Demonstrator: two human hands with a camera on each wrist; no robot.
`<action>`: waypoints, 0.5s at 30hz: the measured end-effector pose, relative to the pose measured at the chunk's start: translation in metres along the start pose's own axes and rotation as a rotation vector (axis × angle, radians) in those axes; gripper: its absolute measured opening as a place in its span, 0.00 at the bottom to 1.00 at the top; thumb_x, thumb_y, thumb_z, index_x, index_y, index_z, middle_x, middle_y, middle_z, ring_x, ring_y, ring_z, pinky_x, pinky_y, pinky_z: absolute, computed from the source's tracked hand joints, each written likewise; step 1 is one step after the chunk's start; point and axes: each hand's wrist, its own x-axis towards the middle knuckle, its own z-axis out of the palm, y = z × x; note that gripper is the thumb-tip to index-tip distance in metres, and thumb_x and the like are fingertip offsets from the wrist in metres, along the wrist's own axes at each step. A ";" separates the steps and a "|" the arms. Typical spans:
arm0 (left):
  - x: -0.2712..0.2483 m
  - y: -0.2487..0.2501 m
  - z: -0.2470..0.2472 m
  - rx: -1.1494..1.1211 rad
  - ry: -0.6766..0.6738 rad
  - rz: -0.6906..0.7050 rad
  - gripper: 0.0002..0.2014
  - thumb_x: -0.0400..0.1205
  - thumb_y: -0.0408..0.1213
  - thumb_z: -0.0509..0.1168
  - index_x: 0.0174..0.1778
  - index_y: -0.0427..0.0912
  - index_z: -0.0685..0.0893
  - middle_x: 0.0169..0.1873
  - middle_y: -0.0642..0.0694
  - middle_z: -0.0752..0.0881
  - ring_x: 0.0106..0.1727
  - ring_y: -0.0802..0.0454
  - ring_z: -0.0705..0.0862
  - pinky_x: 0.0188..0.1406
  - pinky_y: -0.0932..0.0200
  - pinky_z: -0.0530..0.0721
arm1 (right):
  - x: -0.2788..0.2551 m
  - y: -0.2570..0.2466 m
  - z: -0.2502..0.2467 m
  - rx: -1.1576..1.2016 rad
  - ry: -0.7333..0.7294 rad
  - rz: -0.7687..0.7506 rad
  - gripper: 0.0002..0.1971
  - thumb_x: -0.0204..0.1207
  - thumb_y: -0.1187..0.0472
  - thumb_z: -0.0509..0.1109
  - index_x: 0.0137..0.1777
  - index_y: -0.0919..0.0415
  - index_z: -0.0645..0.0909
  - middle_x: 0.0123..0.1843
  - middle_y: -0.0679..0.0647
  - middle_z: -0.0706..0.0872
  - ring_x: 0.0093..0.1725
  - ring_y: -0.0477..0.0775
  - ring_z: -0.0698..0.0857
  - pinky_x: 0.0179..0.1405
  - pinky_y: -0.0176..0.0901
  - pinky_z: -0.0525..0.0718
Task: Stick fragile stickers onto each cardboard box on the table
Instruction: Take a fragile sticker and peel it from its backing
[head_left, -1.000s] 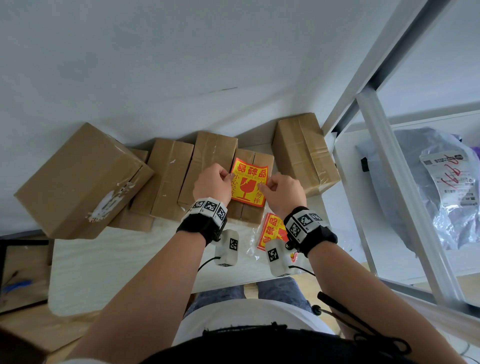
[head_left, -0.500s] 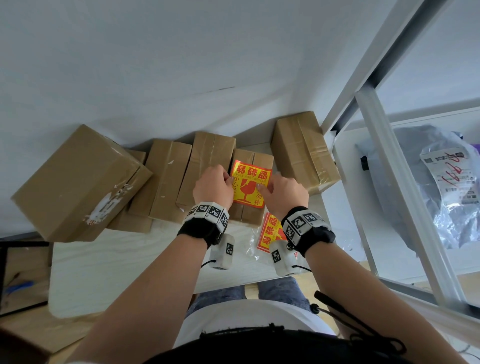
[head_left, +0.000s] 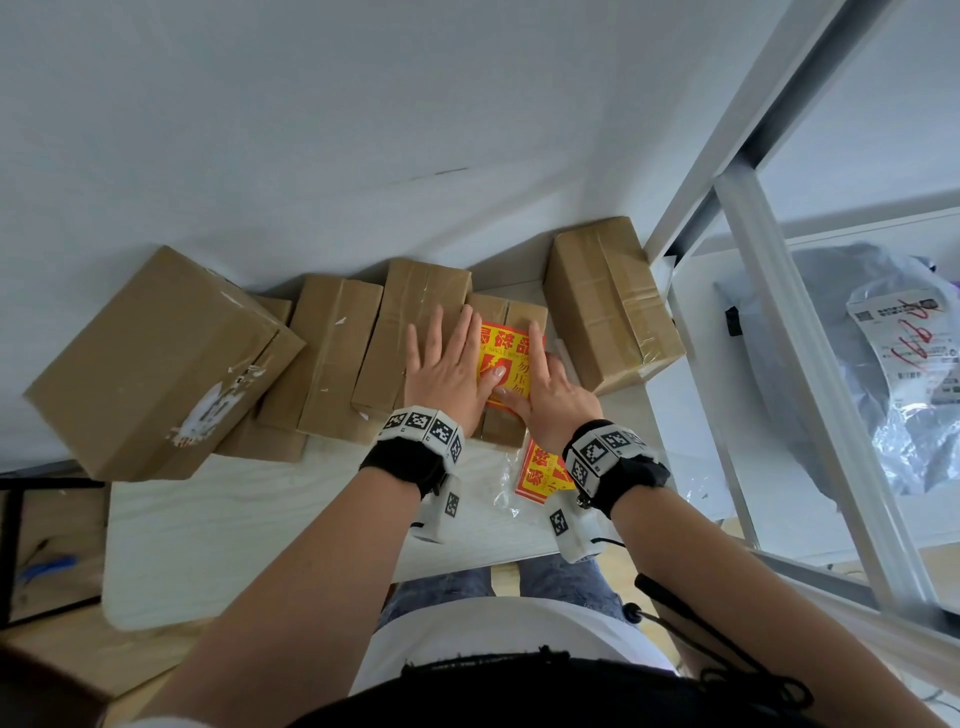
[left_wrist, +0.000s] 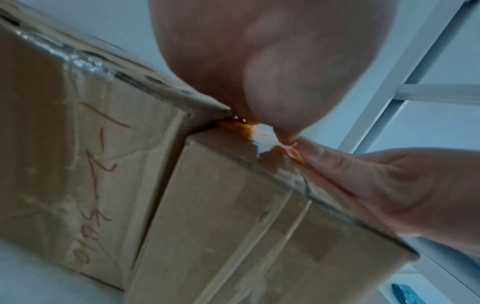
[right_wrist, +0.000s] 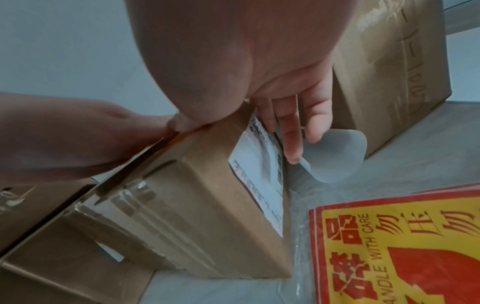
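Observation:
A yellow and red fragile sticker (head_left: 511, 353) lies on top of a small cardboard box (head_left: 501, 431) in the row against the wall. My left hand (head_left: 444, 364) lies flat with fingers spread over this box and its neighbour (head_left: 410, 306), thumb on the sticker. My right hand (head_left: 553, 400) presses the sticker's right side with straight index finger and thumb. In the right wrist view its other fingers (right_wrist: 291, 131) hang down the box's side (right_wrist: 194, 216), touching a curled translucent backing sheet (right_wrist: 337, 156). Whether they hold it is unclear.
A stack of stickers in a clear bag (head_left: 540, 473) lies on the white table (head_left: 260, 530) by my right wrist. More boxes stand left (head_left: 156, 364), (head_left: 332, 364) and right (head_left: 608, 306). A white metal frame (head_left: 810, 364) and a plastic-wrapped parcel (head_left: 909, 389) are at the right.
Both hands pinched the sticker above the box; now it lies on the box top and both hands have flattened onto it.

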 end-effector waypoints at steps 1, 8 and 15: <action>0.000 0.000 0.002 0.001 -0.017 -0.005 0.37 0.86 0.63 0.34 0.86 0.45 0.37 0.87 0.50 0.38 0.86 0.42 0.34 0.83 0.34 0.34 | 0.000 0.000 0.000 0.006 -0.014 0.008 0.46 0.79 0.29 0.48 0.83 0.48 0.24 0.79 0.59 0.68 0.63 0.60 0.84 0.53 0.55 0.85; 0.004 0.005 0.000 -0.020 -0.094 -0.031 0.38 0.86 0.63 0.34 0.85 0.43 0.31 0.86 0.47 0.33 0.85 0.41 0.31 0.81 0.35 0.31 | 0.004 0.005 0.004 0.067 -0.084 0.139 0.49 0.78 0.27 0.46 0.86 0.59 0.34 0.78 0.63 0.73 0.70 0.61 0.81 0.64 0.57 0.80; 0.005 0.002 -0.013 -0.320 -0.062 -0.168 0.38 0.88 0.57 0.50 0.87 0.40 0.43 0.87 0.45 0.47 0.86 0.43 0.34 0.81 0.37 0.32 | 0.013 0.010 0.010 0.417 -0.114 0.073 0.42 0.76 0.27 0.54 0.85 0.41 0.43 0.78 0.56 0.76 0.72 0.58 0.80 0.71 0.59 0.78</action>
